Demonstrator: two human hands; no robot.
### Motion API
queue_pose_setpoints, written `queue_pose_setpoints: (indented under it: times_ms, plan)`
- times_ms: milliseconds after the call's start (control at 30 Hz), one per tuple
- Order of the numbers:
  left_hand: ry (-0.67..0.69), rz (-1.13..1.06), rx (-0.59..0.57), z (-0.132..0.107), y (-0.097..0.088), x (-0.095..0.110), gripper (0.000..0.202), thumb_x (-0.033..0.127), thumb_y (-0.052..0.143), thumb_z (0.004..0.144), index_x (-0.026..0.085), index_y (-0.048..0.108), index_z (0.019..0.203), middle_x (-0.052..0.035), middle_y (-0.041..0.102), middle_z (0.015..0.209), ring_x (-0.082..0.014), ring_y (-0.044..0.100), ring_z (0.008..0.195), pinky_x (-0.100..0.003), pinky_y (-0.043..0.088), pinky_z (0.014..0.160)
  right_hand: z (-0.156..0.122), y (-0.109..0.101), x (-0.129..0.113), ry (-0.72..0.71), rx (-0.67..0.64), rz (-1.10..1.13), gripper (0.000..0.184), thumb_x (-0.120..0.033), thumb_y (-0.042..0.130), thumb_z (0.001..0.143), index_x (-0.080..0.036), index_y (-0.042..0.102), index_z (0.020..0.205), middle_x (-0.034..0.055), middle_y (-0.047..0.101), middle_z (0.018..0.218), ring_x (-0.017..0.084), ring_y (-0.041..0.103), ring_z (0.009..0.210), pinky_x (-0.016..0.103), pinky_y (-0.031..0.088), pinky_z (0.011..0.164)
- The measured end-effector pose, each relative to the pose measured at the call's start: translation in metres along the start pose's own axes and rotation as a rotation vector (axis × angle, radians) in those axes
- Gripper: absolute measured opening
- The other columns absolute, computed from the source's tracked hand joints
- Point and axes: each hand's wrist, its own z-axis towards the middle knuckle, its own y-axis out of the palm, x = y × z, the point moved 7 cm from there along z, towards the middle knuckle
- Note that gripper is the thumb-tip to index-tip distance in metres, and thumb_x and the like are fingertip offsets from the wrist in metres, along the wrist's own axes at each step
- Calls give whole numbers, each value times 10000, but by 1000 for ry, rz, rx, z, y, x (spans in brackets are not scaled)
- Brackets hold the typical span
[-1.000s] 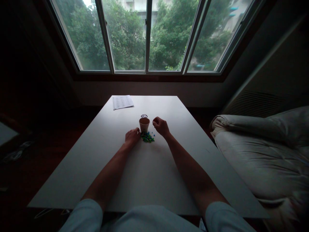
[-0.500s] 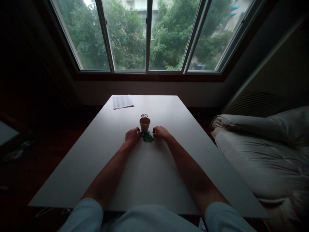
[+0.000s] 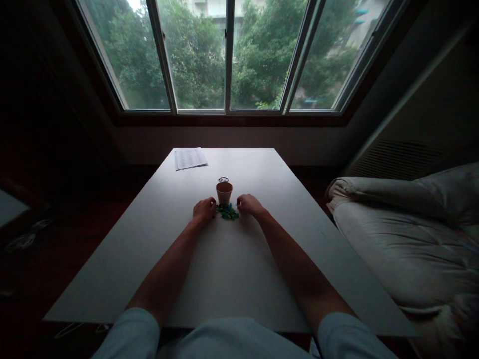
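A brown paper cup (image 3: 224,192) stands upright on the white table, its mouth facing up. In front of it lies a loose pile of small green and blue pieces (image 3: 228,213), too small to name. My left hand (image 3: 204,208) rests at the pile's left edge with its fingers curled in. On the opposite side, my right hand (image 3: 248,203) has thumb and fingers drawn together close to the pile's right edge. What either hand pinches, if anything, is too small to make out. Behind the cup is a small dark-rimmed round item (image 3: 223,179).
Printed paper sheets (image 3: 190,158) lie at the far left corner of the white table (image 3: 239,279). A pale padded sofa or bed (image 3: 404,229) stands to the right. Beyond the table's far edge is a wide window (image 3: 228,55).
My left hand has shifted very slightly left, showing a bit more of the pile's left edge. The right hand and the cup stay in place.
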Motion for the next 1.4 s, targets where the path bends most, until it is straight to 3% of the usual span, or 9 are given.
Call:
queue_pose_setpoints:
  times_ms: [133, 333, 433, 600, 800, 1067, 1233, 1300, 1400]
  plan:
    - [15, -51, -64, 6, -1, -6, 257, 322, 513, 915, 275, 716, 1065, -44, 748, 1022, -179, 659, 924, -264, 452, 772, 2, -10, -7, 18, 47, 31, 135, -147, 674, 745, -244, 767, 758, 37, 748, 799, 187, 665, 763, 254, 443, 681]
    - [124, -84, -129, 9, 0, -5, 258, 279, 522, 884, 246, 732, 1030, -47, 748, 1011, -166, 660, 894, -250, 464, 765, -2, -48, -24, -15, 426, 199, 183, -177, 586, 834, -211, 750, 909, 59, 733, 925, 186, 647, 835, 281, 464, 783]
    - [184, -118, -185, 9, 2, -4, 273, 241, 510, 862, 248, 730, 1023, -35, 747, 980, -159, 655, 858, -241, 463, 741, -5, -55, -34, -90, 489, 325, 189, -187, 568, 852, -201, 738, 933, 54, 722, 925, 176, 637, 823, 280, 472, 791]
    - [279, -153, -316, 6, 2, -7, 297, 221, 536, 808, 230, 720, 1041, -26, 729, 962, -155, 640, 820, -233, 463, 719, -6, -51, -41, -92, 485, 456, 194, -203, 578, 838, -196, 733, 955, 51, 718, 931, 174, 634, 809, 285, 492, 778]
    - [404, -157, -391, -3, -4, 0, 347, 287, 618, 761, 212, 695, 1092, -31, 692, 972, -170, 622, 828, -244, 466, 718, -4, -47, -41, -87, 505, 569, 225, -222, 567, 841, -199, 732, 993, 49, 730, 978, 178, 655, 841, 293, 515, 793]
    - [427, -116, -393, -5, -2, 2, 356, 255, 646, 703, 201, 686, 1052, -35, 674, 933, -172, 606, 782, -246, 447, 678, -7, -54, -37, -106, 543, 509, 206, -227, 539, 848, -191, 723, 935, 39, 728, 929, 163, 649, 796, 273, 501, 767]
    - [396, -114, -335, -3, -3, -1, 273, 256, 622, 751, 216, 697, 1010, -30, 687, 905, -161, 605, 763, -234, 425, 652, -11, -56, -22, 37, 579, 342, 227, -222, 508, 860, -192, 714, 950, 32, 717, 836, 166, 633, 753, 264, 463, 734]
    - [372, -116, -310, -3, -5, -1, 243, 266, 616, 772, 219, 703, 994, -30, 695, 903, -157, 605, 756, -230, 420, 646, -9, -50, -14, 112, 523, 259, 224, -225, 514, 865, -197, 718, 954, 38, 722, 840, 171, 640, 769, 262, 453, 733]
    - [360, -120, -285, -4, -7, 1, 206, 275, 610, 798, 213, 709, 968, -32, 709, 905, -151, 607, 750, -222, 414, 641, -3, -31, -5, 176, 321, 130, 192, -249, 562, 860, -215, 733, 939, 47, 738, 882, 180, 653, 818, 256, 441, 726]
